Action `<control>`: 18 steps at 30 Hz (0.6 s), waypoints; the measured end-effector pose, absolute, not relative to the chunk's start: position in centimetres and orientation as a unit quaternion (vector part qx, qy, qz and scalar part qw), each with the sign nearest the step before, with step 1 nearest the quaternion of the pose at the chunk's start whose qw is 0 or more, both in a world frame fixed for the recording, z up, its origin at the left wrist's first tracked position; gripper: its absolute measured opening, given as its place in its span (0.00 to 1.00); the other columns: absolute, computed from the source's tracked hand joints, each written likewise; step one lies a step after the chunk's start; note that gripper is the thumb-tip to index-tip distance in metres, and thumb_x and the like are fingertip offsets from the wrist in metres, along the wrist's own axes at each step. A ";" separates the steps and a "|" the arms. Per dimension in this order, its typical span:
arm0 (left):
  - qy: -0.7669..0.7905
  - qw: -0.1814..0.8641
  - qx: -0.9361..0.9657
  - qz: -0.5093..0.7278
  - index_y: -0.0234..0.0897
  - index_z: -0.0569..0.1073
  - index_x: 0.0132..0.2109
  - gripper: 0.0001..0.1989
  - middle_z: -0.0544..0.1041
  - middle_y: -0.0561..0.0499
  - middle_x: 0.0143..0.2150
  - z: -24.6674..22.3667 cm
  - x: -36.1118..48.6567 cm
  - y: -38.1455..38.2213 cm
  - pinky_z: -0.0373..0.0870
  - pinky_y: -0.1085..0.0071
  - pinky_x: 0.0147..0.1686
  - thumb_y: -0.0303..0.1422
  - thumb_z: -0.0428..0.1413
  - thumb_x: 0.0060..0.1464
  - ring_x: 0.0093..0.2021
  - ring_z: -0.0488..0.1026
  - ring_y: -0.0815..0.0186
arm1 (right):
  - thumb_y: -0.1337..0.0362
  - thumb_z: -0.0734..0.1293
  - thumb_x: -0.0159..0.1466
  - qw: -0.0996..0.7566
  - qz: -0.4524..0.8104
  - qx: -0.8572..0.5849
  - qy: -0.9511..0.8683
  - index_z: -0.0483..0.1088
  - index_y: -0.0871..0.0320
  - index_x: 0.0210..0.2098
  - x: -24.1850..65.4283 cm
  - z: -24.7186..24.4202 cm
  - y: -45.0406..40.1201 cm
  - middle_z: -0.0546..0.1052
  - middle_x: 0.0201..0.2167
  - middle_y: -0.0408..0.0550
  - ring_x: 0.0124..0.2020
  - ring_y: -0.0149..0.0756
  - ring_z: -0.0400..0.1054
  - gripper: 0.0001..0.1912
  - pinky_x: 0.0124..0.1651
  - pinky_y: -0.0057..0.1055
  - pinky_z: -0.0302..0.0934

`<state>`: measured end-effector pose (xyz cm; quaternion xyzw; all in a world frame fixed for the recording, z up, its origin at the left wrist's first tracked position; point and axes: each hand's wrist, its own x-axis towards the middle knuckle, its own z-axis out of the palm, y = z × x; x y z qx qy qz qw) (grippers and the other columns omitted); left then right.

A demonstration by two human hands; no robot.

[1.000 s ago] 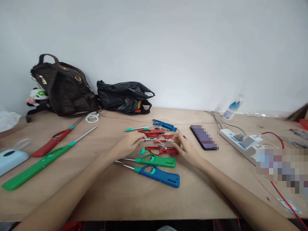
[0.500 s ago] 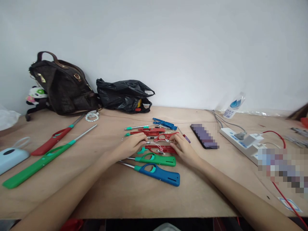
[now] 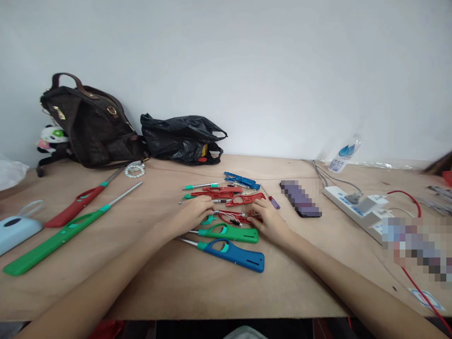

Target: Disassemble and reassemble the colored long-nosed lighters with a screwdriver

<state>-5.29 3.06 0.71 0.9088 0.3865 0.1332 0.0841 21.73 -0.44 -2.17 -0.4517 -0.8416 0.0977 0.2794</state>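
Centre of frame | our left grip (image 3: 193,214) and right grip (image 3: 270,221) pinch wired core (image 3: 231,213) | tugging could snag its wires (image 3: 226,217)

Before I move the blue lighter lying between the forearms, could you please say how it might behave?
The blue lighter probably feels stiff, given its straight metal rod. Lying on its broad side, it would likely slide rather than roll. The rod might brush the left wrist overlapping it.

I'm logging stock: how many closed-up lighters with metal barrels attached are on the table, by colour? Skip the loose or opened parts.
Green lighters: 2
Blue lighter: 1
Red lighter: 1
Total: 4
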 end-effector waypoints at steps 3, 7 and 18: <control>0.378 0.071 0.913 0.137 0.37 0.72 0.38 0.10 0.75 0.48 0.40 0.5 -5.3 3.2 0.66 0.69 0.40 0.27 0.46 0.62 0.41 0.72 0.62 | 0.70 0.65 0.63 0.272 0.092 -0.452 -0.845 0.67 0.58 0.31 21.8 -2.2 -0.4 0.70 0.36 0.50 0.42 0.42 0.64 0.04 0.45 0.39 0.61; 0.374 0.045 0.916 0.137 0.37 0.72 0.39 0.09 0.75 0.48 0.40 0.6 -5.1 3.0 0.66 0.69 0.40 0.26 0.46 0.62 0.41 0.72 0.61 | 0.71 0.65 0.63 0.264 0.097 -0.443 -0.851 0.67 0.57 0.31 22.0 -2.3 -0.2 0.70 0.37 0.50 0.42 0.42 0.64 0.04 0.44 0.39 0.61; 0.353 0.023 0.930 0.104 0.37 0.73 0.37 0.08 0.74 0.49 0.37 0.9 -4.9 2.7 0.65 0.71 0.37 0.27 0.49 0.61 0.39 0.72 0.63 | 0.71 0.65 0.62 0.260 0.098 -0.436 -0.856 0.68 0.57 0.32 22.3 -2.2 0.0 0.71 0.37 0.50 0.43 0.43 0.64 0.04 0.45 0.40 0.60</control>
